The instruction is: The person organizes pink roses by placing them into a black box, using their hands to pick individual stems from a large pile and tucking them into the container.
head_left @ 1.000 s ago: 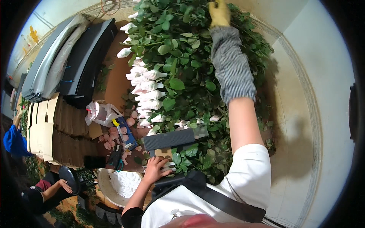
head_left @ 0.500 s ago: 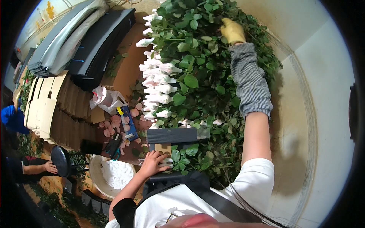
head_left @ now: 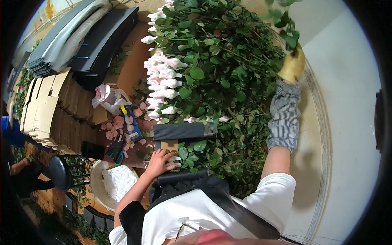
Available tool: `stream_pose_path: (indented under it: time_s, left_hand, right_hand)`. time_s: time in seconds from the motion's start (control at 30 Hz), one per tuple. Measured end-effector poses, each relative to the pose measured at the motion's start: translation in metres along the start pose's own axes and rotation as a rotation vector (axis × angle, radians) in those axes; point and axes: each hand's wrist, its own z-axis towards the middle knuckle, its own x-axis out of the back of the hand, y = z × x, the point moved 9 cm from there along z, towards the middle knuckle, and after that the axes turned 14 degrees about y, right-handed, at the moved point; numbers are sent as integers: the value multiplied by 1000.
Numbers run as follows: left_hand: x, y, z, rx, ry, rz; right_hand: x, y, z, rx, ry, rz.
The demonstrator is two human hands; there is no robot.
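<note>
My right hand (head_left: 293, 67), in a yellow glove and striped sleeve, is at the far right beyond the pile. Its fingers are closed round a leafy rose stem (head_left: 289, 36), whose upper leaves are blurred. Bare, my left hand (head_left: 159, 162) rests by my waist, fingers bent over netted roses (head_left: 173, 160) at the near end. Just beyond it lies a dark corrugated strip (head_left: 179, 131) with clear film at its right end. A deep pile of leafy rose stems (head_left: 228, 61) fills the middle, its flower heads in white foam nets (head_left: 168, 74) along the left.
Folded cardboard (head_left: 41, 114) and dark sheets (head_left: 108, 41) are stacked at the left. Scissors (head_left: 117, 149), a blue-and-yellow tool (head_left: 132, 122) and pink petals lie near a white bag (head_left: 109, 99). Below stand a tub of white nets (head_left: 119, 181) and a black stool (head_left: 61, 171).
My right hand has moved from the far part of the pile out to the right and now shows a leafy stem in its grip. My left hand stays by the netted roses.
</note>
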Motion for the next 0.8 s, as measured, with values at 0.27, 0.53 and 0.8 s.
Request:
stream_pose_path:
  time_s: [0.27, 0.53, 0.8]
  left_hand:
    - [-4, -5, -2, 37, 23, -44]
    - [-3, -2, 1, 29, 20, -51]
    - [-2, -3, 1, 29, -4, -42]
  right_hand:
    - [302, 204, -154, -510, -194, -491]
    - [508, 284, -352, -999, -269, -889]
    - [29, 12, -110, -424, -348, 486]
